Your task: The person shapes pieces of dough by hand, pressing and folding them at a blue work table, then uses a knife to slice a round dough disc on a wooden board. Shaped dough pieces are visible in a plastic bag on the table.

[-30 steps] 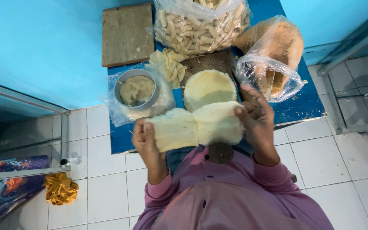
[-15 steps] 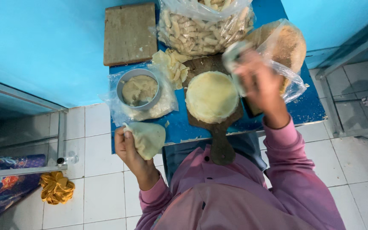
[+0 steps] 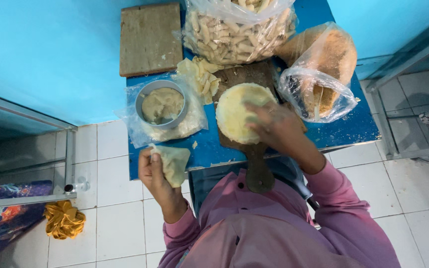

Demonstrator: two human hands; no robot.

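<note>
A person in a pink top works over a low blue table [image 3: 343, 131] in the centre of the frame. The single pale sheet both hands held a second ago is now apart from the right hand: the left hand [image 3: 154, 171], lower left of centre, keeps it as a folded wrapper [image 3: 174, 163], thumb and fingers closed around it just off the table's near edge. The right hand [image 3: 274, 126] has swung out toward the bag at the right and come back; it now rests on the round stack of wrappers [image 3: 237, 113] lying on the wooden board [image 3: 247, 79], fingers loosely curled over the stack's right edge, whether pinching a sheet cannot be told. Judging by this, one wrapper is in hand and another is being reached for.

Left of the board sits a metal bowl [image 3: 161, 104] of pale filling on a plastic sheet. Along the top of the frame lie a square wooden block [image 3: 149, 38], a bag of rolled pieces [image 3: 237, 32] and, to the right, an open bag of crumbs [image 3: 323, 69].
</note>
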